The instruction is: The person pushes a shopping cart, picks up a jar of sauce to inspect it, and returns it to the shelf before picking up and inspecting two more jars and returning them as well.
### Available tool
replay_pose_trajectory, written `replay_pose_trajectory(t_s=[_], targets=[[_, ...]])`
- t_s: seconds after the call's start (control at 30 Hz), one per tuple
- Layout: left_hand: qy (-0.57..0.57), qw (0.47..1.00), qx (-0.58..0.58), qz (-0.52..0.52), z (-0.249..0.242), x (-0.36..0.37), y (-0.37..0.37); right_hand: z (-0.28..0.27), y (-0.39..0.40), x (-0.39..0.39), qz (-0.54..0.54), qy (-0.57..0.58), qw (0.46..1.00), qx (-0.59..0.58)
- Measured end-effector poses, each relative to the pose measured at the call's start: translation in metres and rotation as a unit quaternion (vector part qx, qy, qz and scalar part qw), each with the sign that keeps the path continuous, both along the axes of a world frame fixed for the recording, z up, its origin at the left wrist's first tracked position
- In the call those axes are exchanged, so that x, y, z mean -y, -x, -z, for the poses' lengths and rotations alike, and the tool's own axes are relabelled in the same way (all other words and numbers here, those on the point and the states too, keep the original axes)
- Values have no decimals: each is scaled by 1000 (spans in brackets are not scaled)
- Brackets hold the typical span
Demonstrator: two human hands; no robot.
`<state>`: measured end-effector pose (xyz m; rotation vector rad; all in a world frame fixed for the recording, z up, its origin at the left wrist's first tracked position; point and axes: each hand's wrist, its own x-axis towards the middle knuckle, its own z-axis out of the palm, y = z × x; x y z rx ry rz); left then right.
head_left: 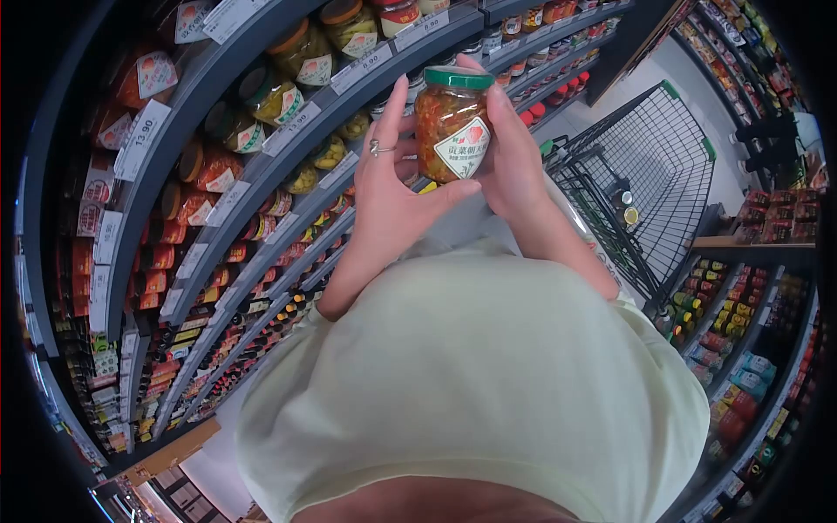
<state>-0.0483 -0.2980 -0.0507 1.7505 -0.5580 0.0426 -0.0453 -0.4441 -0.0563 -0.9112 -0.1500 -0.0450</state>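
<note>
A glass jar of pickled vegetables (442, 118) with a green lid and a white diamond label is held upright in front of my chest. My right hand (514, 161) grips its right side, the thumb along the glass near the lid and a fingertip showing behind the lid. On the other side my left hand (384, 183), with a ring on one finger, cups the jar. Its index finger points up, its thumb lies along the jar's base, and its other fingers are partly hidden behind the glass.
Shelves (187, 131) with price tags hold rows of jars on my left. To the right stands a wire shopping cart (668, 89) with a couple of jars (629, 214) in it. More stocked shelves (741, 349) stand at lower right.
</note>
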Motion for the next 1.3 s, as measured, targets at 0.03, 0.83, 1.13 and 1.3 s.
replay_pose_trajectory(t_s=[0.03,0.83,1.13,1.3], targets=[[23,1000,-21,3,0,-1,-5,0,-3,-2,2,7,1000,-13],[177,982,-68,23,-11,6,21,-27,4,9,-80,48,996,-9],[165,984,-66,-15,-14,2,35,-23,9,4,-113,33,993,4],[156,985,-72,-18,-13,1,38,-23,12,4,-115,26,993,3]])
